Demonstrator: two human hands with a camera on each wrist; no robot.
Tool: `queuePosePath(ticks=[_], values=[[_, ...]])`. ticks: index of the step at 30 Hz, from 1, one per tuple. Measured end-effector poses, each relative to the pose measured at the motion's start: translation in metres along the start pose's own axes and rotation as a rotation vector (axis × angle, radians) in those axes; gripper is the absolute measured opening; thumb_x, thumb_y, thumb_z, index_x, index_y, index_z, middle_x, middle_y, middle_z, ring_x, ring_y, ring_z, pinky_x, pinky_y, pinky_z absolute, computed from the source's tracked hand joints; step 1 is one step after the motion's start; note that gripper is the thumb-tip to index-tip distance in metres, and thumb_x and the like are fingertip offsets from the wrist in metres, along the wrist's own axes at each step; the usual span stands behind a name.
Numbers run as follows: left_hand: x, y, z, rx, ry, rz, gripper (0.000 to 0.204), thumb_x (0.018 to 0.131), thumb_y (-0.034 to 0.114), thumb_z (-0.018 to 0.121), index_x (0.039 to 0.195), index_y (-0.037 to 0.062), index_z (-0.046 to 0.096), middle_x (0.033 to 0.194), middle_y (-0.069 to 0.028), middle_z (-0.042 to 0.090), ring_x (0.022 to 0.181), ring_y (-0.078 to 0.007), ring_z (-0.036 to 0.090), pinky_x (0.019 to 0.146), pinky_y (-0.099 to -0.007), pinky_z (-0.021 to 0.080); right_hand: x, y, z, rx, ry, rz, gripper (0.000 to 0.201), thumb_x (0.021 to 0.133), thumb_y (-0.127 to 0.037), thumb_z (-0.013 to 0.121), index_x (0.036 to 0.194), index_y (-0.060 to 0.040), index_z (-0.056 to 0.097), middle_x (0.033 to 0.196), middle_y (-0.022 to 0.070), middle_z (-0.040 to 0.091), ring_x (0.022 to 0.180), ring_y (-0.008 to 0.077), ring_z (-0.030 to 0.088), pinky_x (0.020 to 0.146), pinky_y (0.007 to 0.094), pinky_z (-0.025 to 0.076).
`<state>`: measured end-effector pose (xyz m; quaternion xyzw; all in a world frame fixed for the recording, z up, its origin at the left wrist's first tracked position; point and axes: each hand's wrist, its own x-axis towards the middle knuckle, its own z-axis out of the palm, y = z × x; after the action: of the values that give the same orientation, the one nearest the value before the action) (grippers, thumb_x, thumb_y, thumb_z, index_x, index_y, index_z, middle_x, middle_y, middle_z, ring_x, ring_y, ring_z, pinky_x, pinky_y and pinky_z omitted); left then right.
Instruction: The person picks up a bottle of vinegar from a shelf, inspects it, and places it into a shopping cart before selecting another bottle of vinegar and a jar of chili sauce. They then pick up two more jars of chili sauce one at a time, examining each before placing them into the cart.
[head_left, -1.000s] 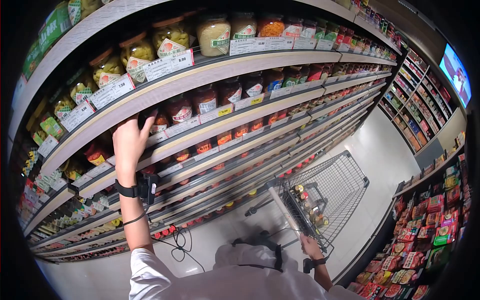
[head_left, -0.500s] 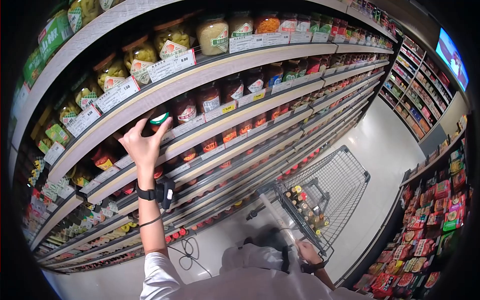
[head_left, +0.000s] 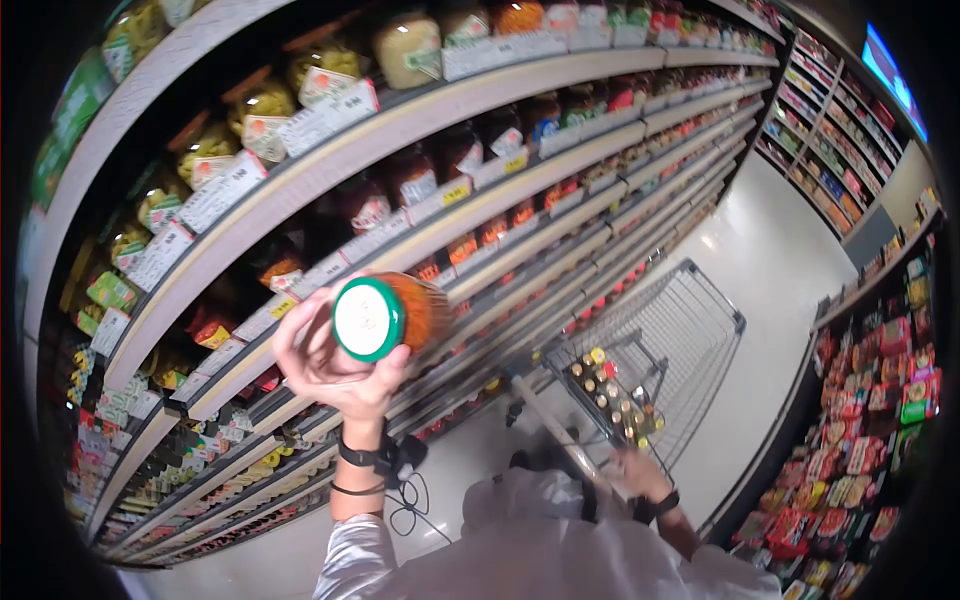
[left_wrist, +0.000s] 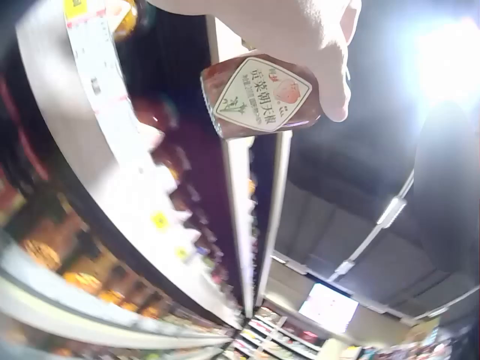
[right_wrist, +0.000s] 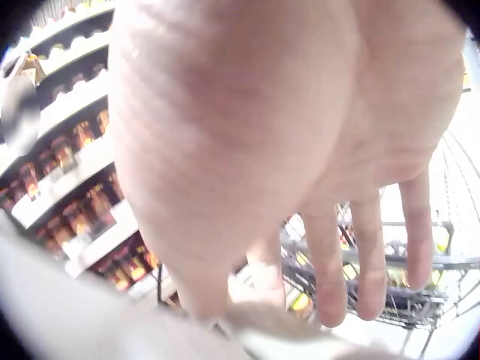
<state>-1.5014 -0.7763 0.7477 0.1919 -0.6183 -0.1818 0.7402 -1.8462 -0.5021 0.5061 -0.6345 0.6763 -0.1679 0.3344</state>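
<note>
My left hand grips a glass jar near its green lid, held in front of the shelving and tipped so the lid faces the head camera. The left wrist view shows the jar's diamond-shaped white label and reddish contents, with fingers wrapped over its lid end. At the shopping cart's handle, my right hand has its fingers stretched out. In the right wrist view those fingers hang straight and spread over the cart, with the pale handle close below the palm.
Long shelves of jars with price tags run along the left. The wire cart carries several bottles in its near part. A display of red packets lines the right side. A dark cable is on the floor.
The left hand has brought the green-lidded jar out from the shelf, toward the body and to the right. The right hand's fingers have loosened from the cart handle.
</note>
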Motion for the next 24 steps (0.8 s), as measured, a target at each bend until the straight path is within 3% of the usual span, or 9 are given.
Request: queuePosePath(ticks=[2,4,7,12,15,16,19,20,24], values=[[-0.023,0.023,0.024,-0.291,-0.015,-0.451,0.089,0.068,0.011,0.090,0.139,-0.0005,0.037,0.114,-0.0203,0.066,0.108,-0.0287,0.067,0.098,-0.0393,0.055,0.020,-0.050,-0.046,0.425,0.119,-0.087,0.019,0.088,-0.007,0.071,0.107,-0.0041,0.069,0.085,0.0094,0.063,0.080,0.0212,0.063,0.076,0.0348,0.052],[-0.055,0.028,0.049,-0.451,-0.139,-0.733,0.089,0.068,0.007,0.090,0.140,-0.0007,0.038,0.112,-0.0157,0.065,0.105,-0.0237,0.068,0.096,-0.0347,0.055,0.028,-0.112,-0.097,0.243,0.275,-0.174,0.045,0.084,-0.012,0.080,0.125,-0.0020,0.065,0.096,0.0048,0.062,0.084,0.0160,0.059,0.074,0.0284,0.050],[-0.105,0.039,0.085,-0.518,-0.245,-1.005,0.087,0.068,0.004,0.090,0.139,-0.0012,0.040,0.105,-0.0106,0.064,0.103,-0.0208,0.067,0.093,-0.0318,0.054,0.034,-0.156,-0.119,0.302,0.485,-0.552,0.084,0.070,-0.005,0.088,0.144,-0.0101,0.050,0.149,0.0148,0.048,0.127,0.0285,0.057,0.097,0.0378,0.052],[-0.140,0.055,0.114,-0.475,-0.447,-1.077,0.058,0.073,0.009,0.085,0.122,-0.0018,0.056,0.097,-0.0044,0.062,0.094,-0.0122,0.061,0.083,-0.0239,0.049,0.032,-0.178,-0.106,0.298,0.592,-0.652,0.075,0.062,-0.003,0.088,0.131,-0.0028,0.059,0.136,0.0169,0.058,0.124,0.0377,0.059,0.102,0.0441,0.051],[-0.152,0.047,0.112,-0.555,-0.482,-1.074,0.048,0.082,0.018,0.077,0.120,-0.0018,0.056,0.099,-0.0053,0.062,0.095,-0.0130,0.060,0.087,-0.0254,0.047,0.025,-0.168,-0.100,0.452,0.594,-0.637,0.070,0.065,-0.003,0.087,0.129,-0.0017,0.060,0.135,0.0173,0.059,0.124,0.0358,0.060,0.101,0.0434,0.051],[-0.162,0.037,0.108,-0.446,-0.567,-1.058,0.051,0.086,0.023,0.072,0.127,-0.0021,0.054,0.113,-0.0100,0.062,0.109,-0.0178,0.059,0.097,-0.0315,0.045,0.017,-0.168,-0.109,0.401,0.545,-0.572,0.078,0.065,-0.004,0.090,0.135,-0.0017,0.055,0.136,0.0184,0.058,0.126,0.0345,0.059,0.105,0.0433,0.049],[-0.163,0.041,0.103,-0.709,-0.668,-1.098,0.086,0.071,0.036,0.086,0.138,-0.0020,0.046,0.134,-0.0134,0.052,0.128,-0.0239,0.051,0.106,-0.0380,0.040,0.011,-0.169,-0.098,0.894,0.595,-0.561,0.082,0.066,-0.002,0.090,0.136,-0.0034,0.048,0.132,0.0210,0.057,0.125,0.0353,0.059,0.106,0.0465,0.048],[-0.162,0.039,0.104,-0.788,-0.760,-1.028,0.105,0.062,0.038,0.092,0.144,-0.0017,0.040,0.142,-0.0142,0.047,0.134,-0.0264,0.047,0.110,-0.0407,0.037,0.012,-0.160,-0.094,0.850,0.615,-0.636,0.102,0.058,-0.011,0.096,0.144,-0.0028,0.042,0.141,0.0203,0.054,0.130,0.0330,0.056,0.113,0.0443,0.042],[-0.162,0.056,0.111,-0.811,-0.924,-0.880,0.157,0.036,0.028,0.106,0.159,0.0021,0.011,0.158,-0.0146,0.031,0.145,-0.0307,0.037,0.118,-0.0461,0.032,0.006,-0.160,-0.104,0.702,0.680,-0.603,0.097,0.057,-0.014,0.097,0.140,-0.0033,0.046,0.139,0.0202,0.056,0.131,0.0340,0.055,0.112,0.0460,0.043]])
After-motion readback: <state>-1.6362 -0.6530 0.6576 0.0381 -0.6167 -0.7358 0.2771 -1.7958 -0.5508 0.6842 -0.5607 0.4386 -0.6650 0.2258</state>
